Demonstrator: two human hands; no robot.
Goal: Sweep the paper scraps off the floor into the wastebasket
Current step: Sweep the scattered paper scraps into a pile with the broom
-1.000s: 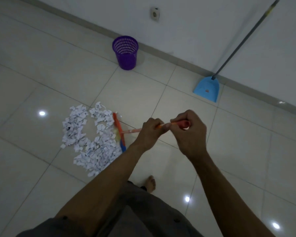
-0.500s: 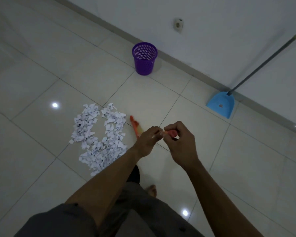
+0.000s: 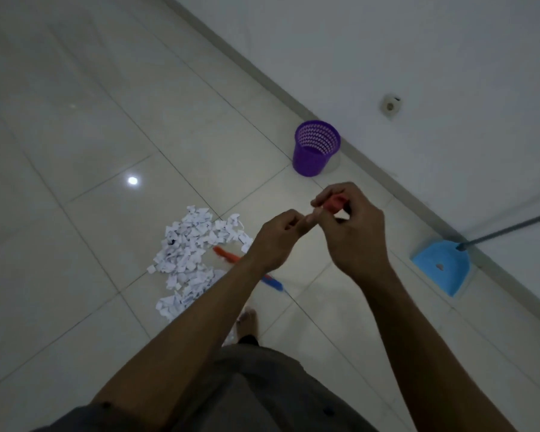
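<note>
Both hands on the broom. Right hand is wrapped around the red cap of the handle, fingers curled shut over it. Left hand is closed on the shaft just below, fist touching the right hand's fingertips. The shaft itself is hidden behind the left wrist; only the orange head and a blue bristle end show on the floor.

Scraps lie in one loose heap on the tiles, touching the far-left side of the broom head. A few stragglers sit near the bare foot.

Broom head's long axis runs from upper left to lower right, roughly parallel to the wall. The heap lies left of the head, so down and to the left of the grip; the left hand is the nearer.

Wastebasket stands upright against the skirting, well apart from the heap, beyond and to the right of it. Dustpan rests at the wall to the right, its long handle leaning up the wall, untouched.

Judgement: gathering stage, nothing in the basket yet. The head sits on the basket side of the heap, so the next stroke likely needs it lifted over to the heap's far side.
</note>
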